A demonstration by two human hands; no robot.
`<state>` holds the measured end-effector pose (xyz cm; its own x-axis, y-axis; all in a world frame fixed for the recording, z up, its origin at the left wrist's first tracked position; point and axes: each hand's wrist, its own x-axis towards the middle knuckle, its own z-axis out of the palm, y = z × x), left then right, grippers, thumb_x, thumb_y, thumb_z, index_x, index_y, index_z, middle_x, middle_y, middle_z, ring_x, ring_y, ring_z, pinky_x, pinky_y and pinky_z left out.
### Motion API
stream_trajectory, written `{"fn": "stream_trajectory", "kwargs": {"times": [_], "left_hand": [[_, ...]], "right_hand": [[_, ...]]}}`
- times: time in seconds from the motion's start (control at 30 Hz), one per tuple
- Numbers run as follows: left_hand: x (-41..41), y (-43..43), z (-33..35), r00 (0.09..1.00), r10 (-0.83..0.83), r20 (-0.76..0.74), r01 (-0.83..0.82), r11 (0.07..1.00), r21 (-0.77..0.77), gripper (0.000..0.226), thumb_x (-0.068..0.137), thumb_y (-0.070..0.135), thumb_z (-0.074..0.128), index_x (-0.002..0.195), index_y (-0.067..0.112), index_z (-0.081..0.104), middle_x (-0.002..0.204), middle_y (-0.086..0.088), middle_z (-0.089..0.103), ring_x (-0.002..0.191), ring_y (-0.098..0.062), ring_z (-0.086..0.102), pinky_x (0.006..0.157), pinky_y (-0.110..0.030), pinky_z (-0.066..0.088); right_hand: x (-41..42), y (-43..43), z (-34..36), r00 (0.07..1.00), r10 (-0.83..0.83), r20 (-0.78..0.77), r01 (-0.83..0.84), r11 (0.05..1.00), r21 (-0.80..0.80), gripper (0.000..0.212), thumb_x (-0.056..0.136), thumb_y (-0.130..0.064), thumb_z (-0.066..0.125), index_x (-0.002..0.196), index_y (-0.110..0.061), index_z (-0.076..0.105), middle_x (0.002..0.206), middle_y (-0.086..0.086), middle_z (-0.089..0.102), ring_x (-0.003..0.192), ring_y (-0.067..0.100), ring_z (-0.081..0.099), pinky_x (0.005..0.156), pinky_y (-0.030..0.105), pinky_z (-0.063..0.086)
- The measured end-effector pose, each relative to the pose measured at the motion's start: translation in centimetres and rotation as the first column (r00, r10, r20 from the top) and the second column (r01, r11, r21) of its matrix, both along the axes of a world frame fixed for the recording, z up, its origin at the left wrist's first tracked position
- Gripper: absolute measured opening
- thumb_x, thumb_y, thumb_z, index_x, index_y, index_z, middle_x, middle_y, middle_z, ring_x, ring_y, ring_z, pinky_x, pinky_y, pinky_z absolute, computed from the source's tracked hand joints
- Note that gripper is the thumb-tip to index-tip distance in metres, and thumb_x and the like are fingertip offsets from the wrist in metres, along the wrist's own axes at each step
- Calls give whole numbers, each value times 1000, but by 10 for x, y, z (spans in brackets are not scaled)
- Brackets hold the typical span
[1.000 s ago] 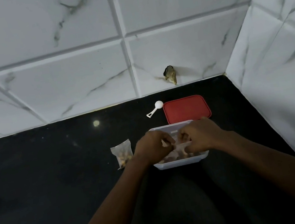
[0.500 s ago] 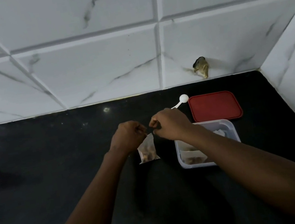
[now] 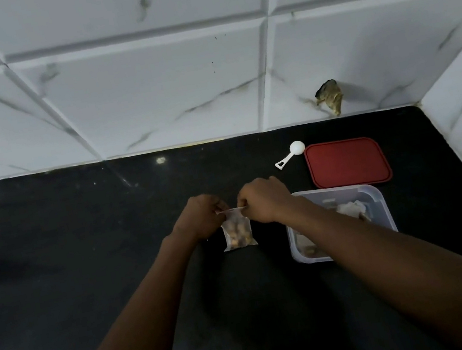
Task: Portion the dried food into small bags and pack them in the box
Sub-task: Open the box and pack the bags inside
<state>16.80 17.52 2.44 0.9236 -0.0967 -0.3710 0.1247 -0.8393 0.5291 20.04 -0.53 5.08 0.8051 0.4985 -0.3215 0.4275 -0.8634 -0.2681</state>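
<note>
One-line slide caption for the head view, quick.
Left hand and right hand pinch a filled small bag beside the open box, red lid and white scoop.

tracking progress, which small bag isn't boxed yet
The small bag pinched between left hand and right hand, left of the box; other bags lie inside it.

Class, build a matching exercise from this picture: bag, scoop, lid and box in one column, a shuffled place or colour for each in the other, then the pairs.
1 bag
2 scoop
3 lid
4 box

A red, behind the box
B pinched by left hand and right hand
C clear, lidless
D white, left of the lid

Pairs: 1-B, 2-D, 3-A, 4-C
</note>
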Motion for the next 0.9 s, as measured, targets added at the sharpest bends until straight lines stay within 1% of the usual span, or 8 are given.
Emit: {"fn": "stream_trajectory", "kwargs": {"times": [0.07, 0.13, 0.23, 0.4, 0.5, 0.57, 0.73, 0.9], "left_hand": [[-3, -1, 15, 998, 42, 52, -38, 997, -70, 13, 92, 13, 73, 100, 19, 81, 95, 3, 76, 84, -3, 67, 80, -17, 54], [-5, -4, 33, 992, 56, 112, -40, 989, -140, 12, 91, 12, 74, 97, 20, 80, 88, 7, 75, 75, 6, 65, 71, -6, 50], [-7, -19, 63, 977, 40, 211, 3, 980, -200, 14, 92, 8, 72, 99, 19, 79, 83, 15, 70, 71, 18, 61, 66, -1, 44], [-8, -57, 108, 928, -15, 373, 112, 964, -240, 16, 91, 6, 73, 97, 20, 79, 86, 10, 73, 73, 12, 62, 70, -4, 45], [-12, -85, 128, 923, -61, 379, 175, 946, -274, 14, 93, 9, 72, 98, 21, 77, 88, 6, 74, 76, 2, 64, 70, -7, 47], [-15, -105, 133, 925, -105, 366, 216, 936, -277, 12, 94, 12, 71, 99, 23, 75, 91, 4, 74, 82, -8, 67, 72, -14, 49], [-27, -156, 131, 915, -167, 368, 283, 914, -289, 6, 95, 8, 66, 98, 12, 71, 96, -4, 70, 89, -19, 67, 79, -31, 53], [-40, -185, 120, 921, -224, 318, 323, 896, -303, 14, 96, 7, 64, 92, 20, 65, 85, 6, 66, 80, -10, 64, 72, -20, 50]], "right_hand": [[0, -10, 14, 998, -30, -50, 34, 995, 89, 17, 91, -26, 64, 99, -29, 78, 103, -5, 75, 99, 20, 68, 90, 37, 52], [0, -22, 31, 994, -64, -89, 79, 981, 179, 16, 87, -23, 64, 93, -28, 78, 96, -6, 74, 90, 17, 68, 82, 36, 55], [-3, -40, 59, 995, -92, -33, 97, 954, 283, 12, 86, -19, 64, 83, -26, 73, 89, -7, 69, 82, 13, 64, 74, 36, 55], [-13, -83, 103, 992, -122, 25, 104, 919, 380, 8, 92, -13, 64, 89, -16, 71, 79, -8, 64, 70, 4, 57, 61, 25, 41], [-21, -119, 120, 991, -137, -2, 125, 894, 430, 9, 95, -18, 66, 89, -25, 69, 82, -8, 69, 75, 8, 65, 65, 25, 48], [-29, -144, 127, 990, -137, -30, 136, 882, 451, 9, 95, -24, 69, 88, -30, 69, 83, -9, 71, 75, 3, 66, 66, 22, 48], [-50, -191, 130, 961, -217, -169, 273, 835, 479, 6, 96, -19, 68, 96, -24, 70, 83, 0, 76, 74, 11, 75, 71, 28, 62], [-73, -219, 120, 945, -221, -243, 312, 834, 456, 13, 98, -8, 62, 106, -12, 73, 91, 3, 75, 78, 10, 75, 69, 24, 62]]}}
